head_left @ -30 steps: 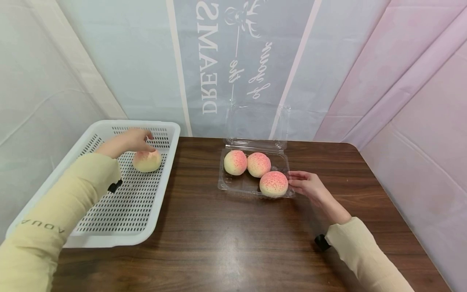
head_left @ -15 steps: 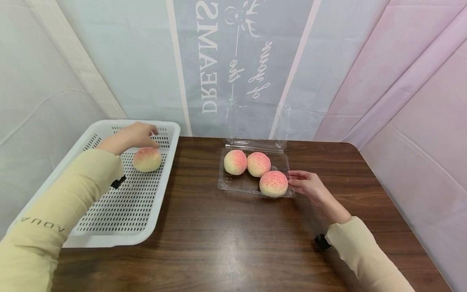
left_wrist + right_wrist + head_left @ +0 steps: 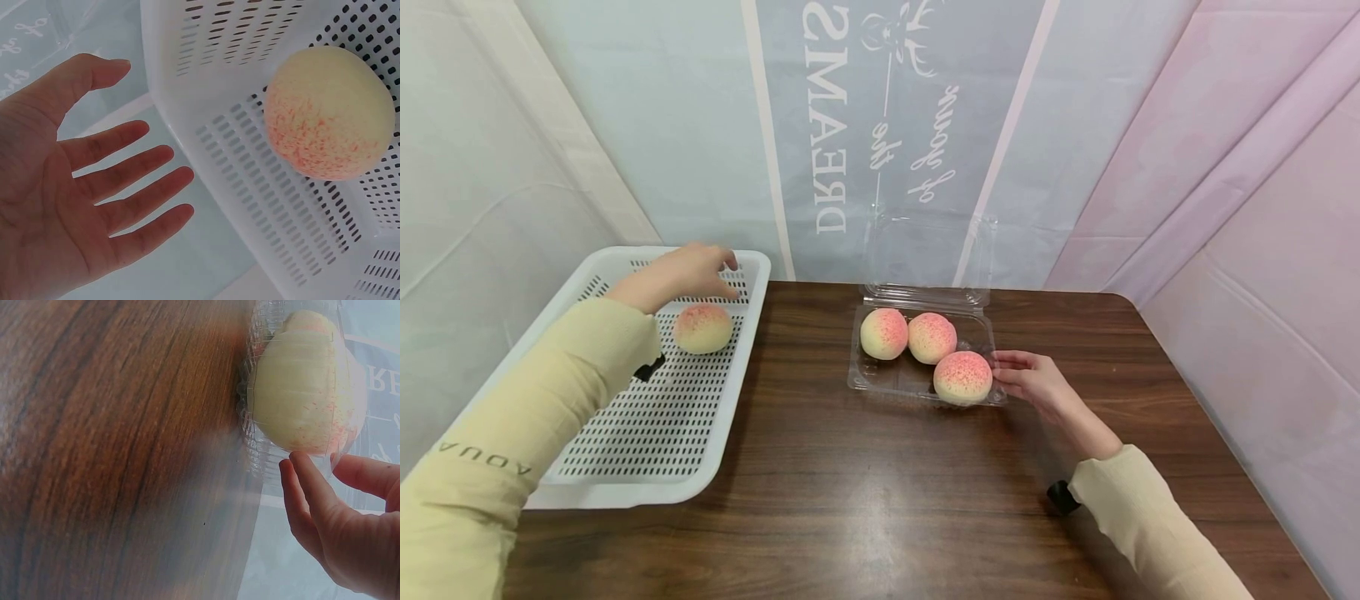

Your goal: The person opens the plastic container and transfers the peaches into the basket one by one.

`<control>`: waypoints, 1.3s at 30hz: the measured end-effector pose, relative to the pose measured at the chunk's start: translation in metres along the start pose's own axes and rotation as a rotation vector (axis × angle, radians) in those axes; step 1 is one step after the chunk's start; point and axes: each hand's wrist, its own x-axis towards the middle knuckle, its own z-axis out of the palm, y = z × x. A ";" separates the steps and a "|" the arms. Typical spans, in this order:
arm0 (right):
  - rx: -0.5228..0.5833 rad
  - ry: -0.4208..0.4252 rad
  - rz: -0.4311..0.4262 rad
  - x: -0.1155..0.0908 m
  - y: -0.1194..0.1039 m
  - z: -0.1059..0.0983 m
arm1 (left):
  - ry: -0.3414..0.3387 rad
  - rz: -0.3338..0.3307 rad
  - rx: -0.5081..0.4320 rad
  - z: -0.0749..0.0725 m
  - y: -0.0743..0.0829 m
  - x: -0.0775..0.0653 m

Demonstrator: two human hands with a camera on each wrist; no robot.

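Note:
My left hand hovers above the far part of a white slotted plastic basket, its fingers spread and holding nothing. Below it, apart from the fingers, a pink-and-cream peach rests on the basket floor; the left wrist view shows this gap too. To the right stands a clear plastic clamshell box with its lid raised at the back. Inside are a left peach, a middle peach and a front-right peach. Thumb and fingers of my right hand pinch the box's right edge.
Everything stands on a dark brown wooden table. Printed cloth hangs behind the table, and pale cloth rises along both sides. The basket's raised rim lies between the basket's peach and the box.
My left hand has let go of the peach in the basket and has risen up and away toward the back right. The right hand and box have stayed put.

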 end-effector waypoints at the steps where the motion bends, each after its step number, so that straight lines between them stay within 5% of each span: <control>1: 0.000 0.001 0.001 0.000 0.000 0.000 | 0.003 0.002 -0.001 -0.001 0.002 0.000; 39: -0.005 0.006 -0.015 -0.002 0.000 0.001 | -0.015 0.042 0.092 -0.009 0.051 0.013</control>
